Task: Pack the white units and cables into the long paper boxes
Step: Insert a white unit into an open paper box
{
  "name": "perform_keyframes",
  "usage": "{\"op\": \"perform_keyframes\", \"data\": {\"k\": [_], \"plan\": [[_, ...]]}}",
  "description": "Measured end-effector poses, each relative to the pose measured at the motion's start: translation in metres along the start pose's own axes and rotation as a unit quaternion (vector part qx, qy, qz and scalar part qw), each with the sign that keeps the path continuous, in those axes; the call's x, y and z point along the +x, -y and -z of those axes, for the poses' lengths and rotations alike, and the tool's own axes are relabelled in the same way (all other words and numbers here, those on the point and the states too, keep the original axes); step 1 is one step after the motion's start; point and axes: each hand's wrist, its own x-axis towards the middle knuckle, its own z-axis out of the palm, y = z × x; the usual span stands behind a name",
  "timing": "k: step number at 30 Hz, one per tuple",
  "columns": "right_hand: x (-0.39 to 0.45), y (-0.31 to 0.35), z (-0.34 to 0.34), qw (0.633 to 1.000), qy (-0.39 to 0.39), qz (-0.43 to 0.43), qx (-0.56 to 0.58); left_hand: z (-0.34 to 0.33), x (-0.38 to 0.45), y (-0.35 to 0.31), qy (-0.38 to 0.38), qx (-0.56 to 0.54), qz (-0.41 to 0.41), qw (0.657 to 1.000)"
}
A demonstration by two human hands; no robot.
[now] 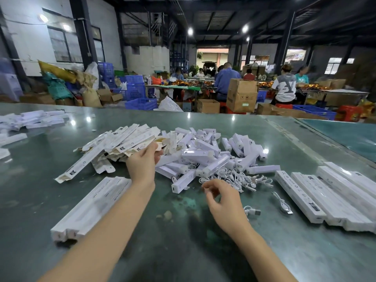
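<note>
Right hand loosely curled, holding nothing, left hand touching flat boxes

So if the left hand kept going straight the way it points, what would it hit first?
Probably the flat boxes: the left hand already reaches to that pile's near edge, fingers seemingly on one. The white units lie just right of that line.

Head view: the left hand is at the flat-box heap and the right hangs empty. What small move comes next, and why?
Probably the right hand drops onto the cable tangle just ahead to pinch one, since the left hand already grips a flat box from the heap.
</note>
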Motion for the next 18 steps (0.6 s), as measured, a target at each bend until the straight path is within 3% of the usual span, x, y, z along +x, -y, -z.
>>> {"op": "perform_keyframes", "data": {"k": [4, 7, 9, 11, 13, 15, 18], "plan": [[0.001, 0.009, 0.005, 0.972, -0.034, -0.125, 0.197, 0.004, -0.06, 0.012, 0.043, 0.08, -0.101, 0.991], [0.006, 0.021, 0.015, 0.863, 0.011, -0.229, 0.45, 0.008, -0.102, 0.023, 0.174, 0.175, -0.161, 0.956], [0.005, 0.022, 0.024, 0.811, 0.029, -0.242, 0.532, 0.014, -0.119, 0.031, 0.258, 0.235, -0.222, 0.91], [0.003, 0.021, 0.028, 0.819, 0.032, -0.241, 0.519, 0.021, -0.121, 0.034, 0.334, 0.29, -0.265, 0.857], [0.001, 0.019, 0.028, 0.841, 0.033, -0.236, 0.486, 0.025, -0.116, 0.031, 0.4, 0.317, -0.255, 0.821], [0.001, 0.019, 0.026, 0.846, 0.027, -0.214, 0.487, 0.023, -0.111, 0.027, 0.389, 0.301, -0.226, 0.841], [0.003, 0.02, 0.027, 0.863, -0.011, -0.168, 0.476, 0.009, -0.102, 0.023, 0.251, 0.262, -0.18, 0.915]]}}
